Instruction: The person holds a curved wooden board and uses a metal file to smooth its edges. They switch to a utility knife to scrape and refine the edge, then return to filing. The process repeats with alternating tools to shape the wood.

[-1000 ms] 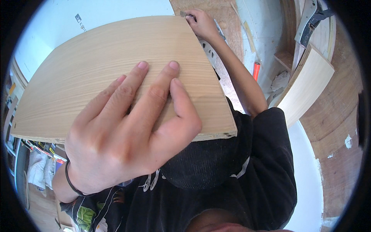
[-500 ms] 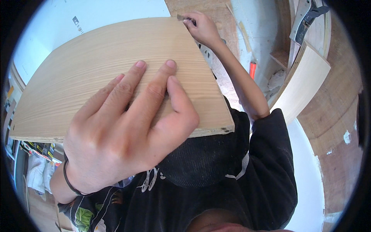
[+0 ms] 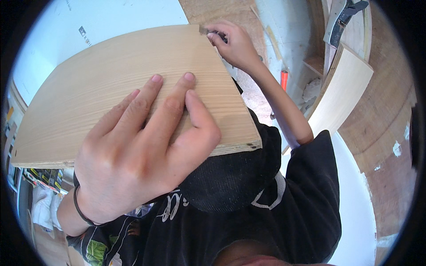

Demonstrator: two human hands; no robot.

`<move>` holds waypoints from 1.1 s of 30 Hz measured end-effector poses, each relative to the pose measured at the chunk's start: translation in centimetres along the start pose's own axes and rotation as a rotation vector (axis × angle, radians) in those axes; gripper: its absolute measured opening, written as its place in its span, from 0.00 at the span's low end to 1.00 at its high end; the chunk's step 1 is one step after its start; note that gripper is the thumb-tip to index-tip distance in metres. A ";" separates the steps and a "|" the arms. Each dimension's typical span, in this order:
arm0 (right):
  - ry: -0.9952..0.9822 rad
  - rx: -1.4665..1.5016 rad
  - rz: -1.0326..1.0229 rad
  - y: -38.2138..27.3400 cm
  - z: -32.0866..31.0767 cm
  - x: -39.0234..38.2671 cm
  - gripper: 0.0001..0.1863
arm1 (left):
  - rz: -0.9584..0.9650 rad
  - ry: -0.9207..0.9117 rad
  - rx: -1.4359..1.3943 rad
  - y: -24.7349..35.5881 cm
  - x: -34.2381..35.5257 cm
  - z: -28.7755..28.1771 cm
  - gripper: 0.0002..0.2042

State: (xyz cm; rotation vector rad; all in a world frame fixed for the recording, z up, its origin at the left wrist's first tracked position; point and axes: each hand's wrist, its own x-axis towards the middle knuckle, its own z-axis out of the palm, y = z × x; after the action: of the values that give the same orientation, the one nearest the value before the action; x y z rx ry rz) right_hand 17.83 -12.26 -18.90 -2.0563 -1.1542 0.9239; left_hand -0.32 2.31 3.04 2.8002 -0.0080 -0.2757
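A pale wood-veneered board [image 3: 57, 115] with a layered ply edge lies before me, its near edge over dark ribbed cloth [image 3: 230, 181]. My left hand [image 3: 137, 142] rests palm down on its near part, fingers stretched and somewhat apart, holding nothing. At the far right corner, my right hand [image 3: 235, 46] is closed around a small flat-bladed tool [image 3: 204, 31]. The blade is against or very close to the board's edge there; contact is hard to make out. Fingers hide most of the tool's dark handle, so its exact kind is unclear.
A white sheet [image 3: 137, 15] lies beyond the board. On the right are a loose pale panel [image 3: 346, 88], a metal tool with a black handle [image 3: 339, 24] and a red cylindrical object [image 3: 284, 80]. White bags [image 3: 42, 206] sit at the lower left.
The board's far corner, my right hand and the tool appear slightly lower and further left, along with the surroundings. My left hand keeps its place on the board.
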 end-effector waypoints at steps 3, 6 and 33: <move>-0.014 -0.003 0.014 -1.4 -1.1 -0.6 0.11 | -0.012 -0.008 -0.005 0.0 0.0 0.0 0.14; -0.015 -0.022 -0.026 -2.4 -2.0 -1.1 0.11 | -0.007 -0.014 -0.010 0.0 0.0 -0.1 0.13; -0.038 0.031 -0.089 -10.7 -7.8 -5.5 0.10 | 0.016 -0.017 -0.014 -0.2 0.1 -0.1 0.11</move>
State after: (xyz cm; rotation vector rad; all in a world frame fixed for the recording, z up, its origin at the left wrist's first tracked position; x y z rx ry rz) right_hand 17.03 -13.65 -4.67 -1.9540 -1.2330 0.9359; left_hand -0.22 2.52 3.01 2.7827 -0.0323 -0.2950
